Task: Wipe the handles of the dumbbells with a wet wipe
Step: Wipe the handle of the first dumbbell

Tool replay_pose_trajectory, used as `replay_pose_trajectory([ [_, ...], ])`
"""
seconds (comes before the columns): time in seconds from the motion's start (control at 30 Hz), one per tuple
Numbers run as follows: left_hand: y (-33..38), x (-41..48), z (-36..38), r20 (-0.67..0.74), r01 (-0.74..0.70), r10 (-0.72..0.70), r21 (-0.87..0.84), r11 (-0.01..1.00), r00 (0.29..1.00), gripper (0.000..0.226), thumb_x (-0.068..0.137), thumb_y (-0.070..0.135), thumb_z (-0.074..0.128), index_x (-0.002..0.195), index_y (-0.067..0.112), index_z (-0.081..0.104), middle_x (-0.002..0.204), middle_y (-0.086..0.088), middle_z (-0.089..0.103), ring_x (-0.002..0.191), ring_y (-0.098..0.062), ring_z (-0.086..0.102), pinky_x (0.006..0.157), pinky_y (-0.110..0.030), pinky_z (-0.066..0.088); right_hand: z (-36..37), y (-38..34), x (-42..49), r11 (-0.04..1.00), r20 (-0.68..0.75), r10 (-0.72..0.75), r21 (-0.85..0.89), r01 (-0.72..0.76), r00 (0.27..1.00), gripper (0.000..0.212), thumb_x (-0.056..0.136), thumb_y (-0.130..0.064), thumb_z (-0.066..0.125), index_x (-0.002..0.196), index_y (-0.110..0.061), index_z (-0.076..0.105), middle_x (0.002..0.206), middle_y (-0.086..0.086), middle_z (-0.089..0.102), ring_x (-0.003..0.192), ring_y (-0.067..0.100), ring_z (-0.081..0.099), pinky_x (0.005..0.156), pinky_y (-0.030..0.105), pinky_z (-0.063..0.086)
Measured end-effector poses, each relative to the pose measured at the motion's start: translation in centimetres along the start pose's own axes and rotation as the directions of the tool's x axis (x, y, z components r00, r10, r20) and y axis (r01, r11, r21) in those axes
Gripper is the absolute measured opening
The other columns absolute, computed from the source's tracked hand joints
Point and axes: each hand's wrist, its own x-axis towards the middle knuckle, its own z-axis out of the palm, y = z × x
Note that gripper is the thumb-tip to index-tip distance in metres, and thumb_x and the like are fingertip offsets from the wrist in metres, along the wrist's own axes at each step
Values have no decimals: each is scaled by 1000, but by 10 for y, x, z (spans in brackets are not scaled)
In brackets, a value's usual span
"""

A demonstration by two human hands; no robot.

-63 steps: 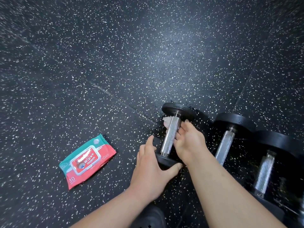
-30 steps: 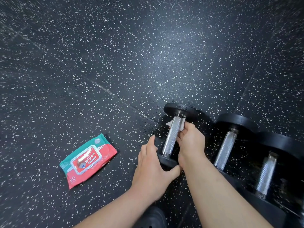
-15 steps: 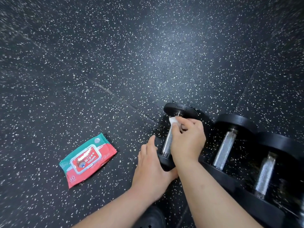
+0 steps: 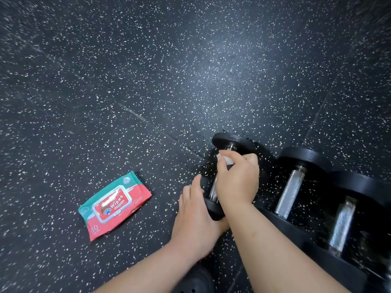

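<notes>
Closest in, at the bottom edge, there's a dark rounded thing (image 4: 196, 280), maybe a shoe, too cropped to be sure. Just past it the left hand (image 4: 196, 220) holds the near head (image 4: 211, 209) of the first dumbbell (image 4: 230, 141), fingers lying up along its left side and the thumb tucked out of sight under the other wrist. The dumbbell lies on the floor (image 4: 169, 81), pointing away from the camera. The right hand (image 4: 239, 182) is curled over the top part of its metal handle (image 4: 213, 190), fingertips pinching a white wet wipe (image 4: 227, 160) right against the handle where it meets the far head. Only a short bit of bare handle shows below that hand.

Off to the right, a second dumbbell (image 4: 289, 193) and a third dumbbell (image 4: 342, 223) lie side by side, same direction, knurled handles uncovered. To the left, well apart from the hands, a red and green pack of wipes (image 4: 115, 205) lies flat with its lid closed. Beyond everything is just black rubber flooring with white flecks and a couple of seams.
</notes>
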Motion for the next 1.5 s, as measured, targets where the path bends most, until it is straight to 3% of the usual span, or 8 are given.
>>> replay_pose_trajectory([
  [0.3, 0, 0, 0, -1, -7, 7, 4, 1000, 1000, 126, 55, 75, 68, 159, 44, 4, 133, 22, 32, 135, -8, 38, 102, -44, 51, -1, -1, -4, 998, 26, -7, -63, 9, 1000, 15, 89, -42, 75, 104, -43, 76, 99, -12, 44, 96, 18, 59, 77, 37, 55],
  [0.43, 0, 0, -1, -3, 0, 0, 7, 1000, 1000, 128, 53, 79, 64, 159, 42, 3, 131, 24, 31, 135, -7, 38, 102, -43, 51, -3, -3, 1, 1000, -38, 1, 10, -1, 999, 20, 97, -37, 70, 114, -45, 76, 100, -12, 45, 88, 15, 58, 73, 33, 49],
  [0.63, 0, 0, 0, -6, -2, 2, 13, 1000, 1000, 127, 54, 80, 65, 157, 46, 0, 135, 22, 31, 137, -7, 37, 103, -44, 51, -8, -3, -5, 999, 4, 27, 23, -27, 1000, 12, 90, -33, 73, 97, -42, 77, 100, -13, 48, 85, 13, 60, 70, 31, 49],
  [0.8, 0, 0, -1, -8, -4, 4, 9, 1000, 1000, 128, 54, 83, 64, 159, 43, 2, 134, 23, 31, 136, -6, 36, 103, -43, 51, -10, -2, -3, 990, -67, 68, 129, -59, 995, 14, 95, -31, 73, 103, -41, 77, 108, -15, 47, 82, -4, 53, 73, 26, 42],
  [1.03, -1, 0, -1, -9, -2, 1, -2, 1000, 1000, 126, 53, 81, 65, 157, 46, 2, 133, 24, 32, 134, -8, 40, 103, -44, 51, -11, 2, -9, 997, -81, 59, 45, -56, 995, 6, 90, -37, 77, 90, -41, 73, 116, -15, 46, 114, 14, 48, 79, 31, 43],
  [1.23, -1, 0, -1, -19, -4, 4, 0, 1000, 1000, 126, 56, 82, 66, 159, 43, 4, 133, 24, 32, 133, -7, 40, 103, -42, 50, -11, 4, -2, 999, -113, 45, 29, -42, 993, 6, 94, -39, 73, 99, -37, 75, 112, -16, 62, 104, 17, 55, 77, 30, 38],
  [1.4, -1, 0, -2, -26, -3, 3, -3, 1000, 1000, 126, 58, 82, 69, 160, 42, 6, 131, 25, 34, 131, -5, 40, 102, -42, 51, -11, 5, -1, 990, -116, 133, 62, -127, 984, 16, 95, -51, 68, 102, -38, 74, 104, -16, 69, 100, 17, 64, 78, 36, 52],
  [1.5, -2, 0, -1, -17, 0, 0, -2, 1000, 1000, 127, 56, 81, 68, 159, 44, 4, 130, 24, 33, 132, -6, 40, 103, -43, 51, -13, 7, -10, 996, -133, 87, 28, -84, 987, 9, 93, -43, 72, 94, -35, 75, 111, -16, 60, 107, 16, 56, 78, 31, 40],
])
